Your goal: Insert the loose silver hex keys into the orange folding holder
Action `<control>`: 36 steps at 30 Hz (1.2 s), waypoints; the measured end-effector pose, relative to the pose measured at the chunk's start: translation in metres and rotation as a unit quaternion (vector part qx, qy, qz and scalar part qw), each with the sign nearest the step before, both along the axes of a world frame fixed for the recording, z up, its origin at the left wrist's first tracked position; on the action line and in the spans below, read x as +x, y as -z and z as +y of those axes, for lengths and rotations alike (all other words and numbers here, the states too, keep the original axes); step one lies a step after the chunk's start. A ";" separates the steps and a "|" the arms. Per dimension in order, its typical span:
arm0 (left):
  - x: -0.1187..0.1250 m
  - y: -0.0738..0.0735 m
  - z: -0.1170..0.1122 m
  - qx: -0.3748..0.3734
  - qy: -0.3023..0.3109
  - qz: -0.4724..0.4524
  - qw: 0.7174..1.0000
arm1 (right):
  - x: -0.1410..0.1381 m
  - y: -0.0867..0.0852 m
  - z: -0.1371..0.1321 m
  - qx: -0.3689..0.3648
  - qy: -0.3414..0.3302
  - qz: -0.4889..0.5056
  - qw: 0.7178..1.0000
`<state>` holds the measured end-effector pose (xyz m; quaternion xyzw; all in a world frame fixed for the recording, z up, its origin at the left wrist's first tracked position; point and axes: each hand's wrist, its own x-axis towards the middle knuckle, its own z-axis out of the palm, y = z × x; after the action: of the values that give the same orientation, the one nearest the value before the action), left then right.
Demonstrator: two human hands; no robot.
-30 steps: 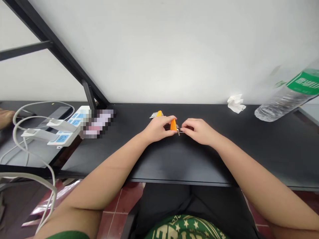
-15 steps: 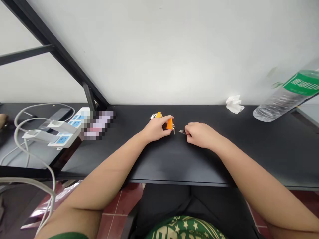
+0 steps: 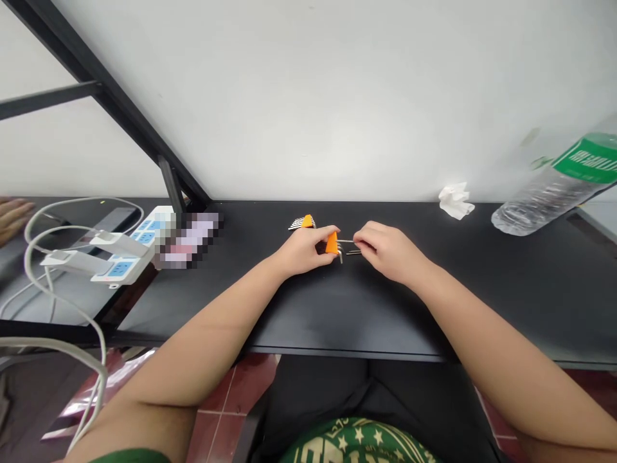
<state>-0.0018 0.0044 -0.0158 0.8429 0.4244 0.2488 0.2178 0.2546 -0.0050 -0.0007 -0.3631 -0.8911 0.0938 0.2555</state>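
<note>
My left hand (image 3: 308, 249) is closed around an orange hex key holder (image 3: 332, 243), with bent ends of hex keys sticking out at its right side. My right hand (image 3: 388, 249) pinches a thin metal hex key (image 3: 345, 241), whose left end meets the holder; whether it is inside a slot I cannot tell. Below the right fingertips, further hex keys (image 3: 353, 253) lie on the black table, partly covered by the hand. Just behind my left hand sits a second orange piece (image 3: 307, 222) with several hex keys fanned to its left.
A crumpled white tissue (image 3: 456, 200) and a plastic bottle with a green label (image 3: 554, 186) stand by the wall at right. To the left are a white power strip (image 3: 139, 241) with cables, a blurred-out phone-like item (image 3: 193, 238), and another person's hand (image 3: 13, 218).
My right hand has risen slightly and now pinches a hex key against the holder. Other keys are left on the table below it. Another person's hand shows more at far left.
</note>
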 end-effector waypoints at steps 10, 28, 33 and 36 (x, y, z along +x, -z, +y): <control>-0.002 0.000 0.000 -0.010 -0.003 0.000 1.000 | 0.002 -0.001 0.000 0.013 -0.004 -0.018 1.000; 0.010 -0.003 -0.008 0.178 0.060 -0.022 0.982 | -0.021 0.014 -0.002 -0.406 0.006 0.324 0.855; -0.001 0.005 0.001 0.082 0.030 0.012 0.996 | -0.006 0.007 0.006 -0.233 0.067 0.104 0.964; -0.005 0.006 0.003 0.033 0.006 0.013 0.999 | 0.007 -0.001 0.010 -0.137 0.050 -0.058 0.988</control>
<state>-0.0070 0.0079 -0.0219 0.8550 0.4141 0.2506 0.1861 0.2620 0.0047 0.0001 -0.4434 -0.8639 0.1811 0.1560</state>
